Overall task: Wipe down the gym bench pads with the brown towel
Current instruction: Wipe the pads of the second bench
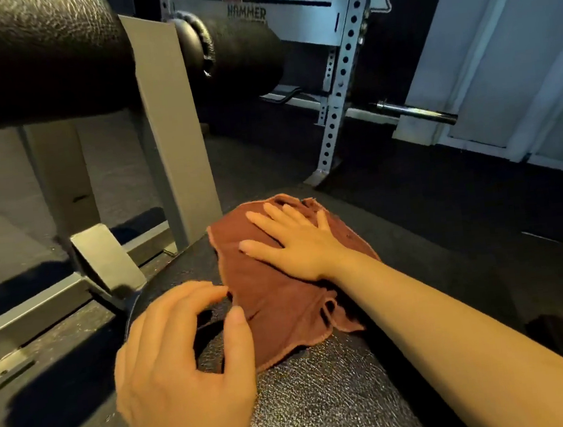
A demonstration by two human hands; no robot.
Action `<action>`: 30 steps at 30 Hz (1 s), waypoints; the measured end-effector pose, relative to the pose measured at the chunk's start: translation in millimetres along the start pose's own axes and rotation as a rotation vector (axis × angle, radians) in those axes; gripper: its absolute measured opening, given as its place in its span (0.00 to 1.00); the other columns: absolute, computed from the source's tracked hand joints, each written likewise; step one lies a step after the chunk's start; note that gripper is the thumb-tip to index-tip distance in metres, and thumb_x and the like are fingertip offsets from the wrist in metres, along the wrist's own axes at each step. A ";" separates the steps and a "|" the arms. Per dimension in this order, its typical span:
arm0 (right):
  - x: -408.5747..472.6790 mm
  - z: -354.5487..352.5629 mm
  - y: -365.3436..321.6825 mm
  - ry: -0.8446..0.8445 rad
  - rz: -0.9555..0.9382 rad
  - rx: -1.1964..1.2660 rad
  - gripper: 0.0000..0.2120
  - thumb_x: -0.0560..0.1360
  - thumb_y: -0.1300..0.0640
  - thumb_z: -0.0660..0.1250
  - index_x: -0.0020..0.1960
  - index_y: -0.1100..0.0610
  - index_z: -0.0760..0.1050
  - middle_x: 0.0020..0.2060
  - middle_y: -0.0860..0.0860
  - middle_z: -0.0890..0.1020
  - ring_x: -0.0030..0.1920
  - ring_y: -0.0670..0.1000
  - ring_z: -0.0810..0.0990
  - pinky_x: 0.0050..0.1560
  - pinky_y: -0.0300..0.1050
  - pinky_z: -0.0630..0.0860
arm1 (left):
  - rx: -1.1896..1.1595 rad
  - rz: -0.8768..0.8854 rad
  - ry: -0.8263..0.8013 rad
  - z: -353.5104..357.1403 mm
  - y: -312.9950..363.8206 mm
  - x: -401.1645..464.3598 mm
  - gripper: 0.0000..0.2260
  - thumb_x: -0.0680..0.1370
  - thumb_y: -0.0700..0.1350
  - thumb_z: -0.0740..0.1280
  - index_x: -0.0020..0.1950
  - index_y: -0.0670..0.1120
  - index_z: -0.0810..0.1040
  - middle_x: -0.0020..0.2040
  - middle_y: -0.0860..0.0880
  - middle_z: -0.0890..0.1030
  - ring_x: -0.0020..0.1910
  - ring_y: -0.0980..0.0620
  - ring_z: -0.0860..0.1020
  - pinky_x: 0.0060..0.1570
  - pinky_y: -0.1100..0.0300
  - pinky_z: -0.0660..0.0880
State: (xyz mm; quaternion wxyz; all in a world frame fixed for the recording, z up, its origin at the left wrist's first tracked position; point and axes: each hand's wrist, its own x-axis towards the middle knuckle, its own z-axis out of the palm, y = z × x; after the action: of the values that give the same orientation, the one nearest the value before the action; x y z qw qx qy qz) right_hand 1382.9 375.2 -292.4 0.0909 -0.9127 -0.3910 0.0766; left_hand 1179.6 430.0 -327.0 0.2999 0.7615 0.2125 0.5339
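Observation:
The brown towel (274, 293) lies spread over the far part of a black textured bench pad (325, 398). My right hand (296, 243) presses flat on the towel with its fingers straight and spread. My left hand (185, 370) hovers over the pad's near left side, fingers loosely curved. Its fingertips and thumb are at the towel's left edge, and I cannot tell whether they pinch it. Two black roller pads (38, 57) sit above on a grey post (172, 127).
The grey steel bench frame (41, 305) runs along the floor at the left. A perforated rack upright (340, 87) and a barbell sleeve (414, 111) stand beyond the pad. Dark rubber flooring (443, 191) lies to the right, with a pale wall behind it.

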 end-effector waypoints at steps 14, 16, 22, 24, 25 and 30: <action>-88.9 -0.5 100.0 0.063 0.587 -0.074 0.34 0.76 0.28 0.42 0.79 0.39 0.44 0.81 0.48 0.45 0.80 0.57 0.44 0.75 0.68 0.41 | 0.062 -0.089 -0.069 0.0 1.0 0.2 0.13 0.74 0.54 0.59 0.45 0.52 0.82 0.46 0.57 0.80 0.46 0.49 0.78 0.48 0.56 0.67; -93.5 4.0 72.3 0.068 0.512 -0.081 0.34 0.76 0.28 0.40 0.79 0.38 0.44 0.81 0.48 0.46 0.80 0.57 0.44 0.74 0.70 0.43 | 0.009 -0.121 -0.070 -2.8 4.1 1.7 0.12 0.75 0.53 0.58 0.45 0.53 0.81 0.45 0.61 0.77 0.46 0.54 0.76 0.47 0.55 0.68; -73.5 22.8 -35.4 0.021 0.170 -0.080 0.34 0.77 0.27 0.43 0.79 0.38 0.43 0.80 0.48 0.43 0.79 0.58 0.39 0.71 0.73 0.36 | -0.380 -0.389 -0.094 -24.0 6.3 18.0 0.06 0.78 0.44 0.70 0.48 0.56 0.79 0.39 0.66 0.79 0.42 0.65 0.77 0.48 0.68 0.73; -63.9 23.5 -57.1 0.010 0.122 -0.051 0.35 0.77 0.27 0.44 0.79 0.38 0.43 0.80 0.49 0.43 0.79 0.60 0.38 0.70 0.73 0.34 | -0.384 -0.381 -0.047 -39.7 5.5 27.3 0.09 0.78 0.39 0.69 0.47 0.54 0.80 0.40 0.63 0.80 0.42 0.64 0.77 0.46 0.70 0.73; -60.8 23.8 -65.6 0.006 0.103 -0.039 0.35 0.77 0.27 0.44 0.79 0.39 0.43 0.80 0.49 0.43 0.79 0.61 0.38 0.69 0.74 0.33 | -0.371 -0.368 -0.017 -48.1 4.3 31.5 0.10 0.78 0.38 0.68 0.46 0.55 0.80 0.41 0.61 0.80 0.43 0.63 0.78 0.47 0.68 0.74; -75.0 35.8 -113.1 -0.030 -0.122 -0.043 0.37 0.76 0.26 0.47 0.80 0.40 0.44 0.80 0.49 0.42 0.78 0.62 0.36 0.70 0.74 0.32 | -0.305 -0.379 0.093 -82.1 -5.9 44.9 0.12 0.78 0.42 0.63 0.42 0.59 0.78 0.43 0.55 0.82 0.47 0.54 0.81 0.52 0.57 0.76</action>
State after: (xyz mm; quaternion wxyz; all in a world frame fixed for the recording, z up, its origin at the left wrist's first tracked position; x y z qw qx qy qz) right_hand 1245.0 401.0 -296.5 0.0700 -0.8876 -0.4489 0.0762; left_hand 1117.7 482.1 -279.7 0.4958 0.6286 0.2821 0.5286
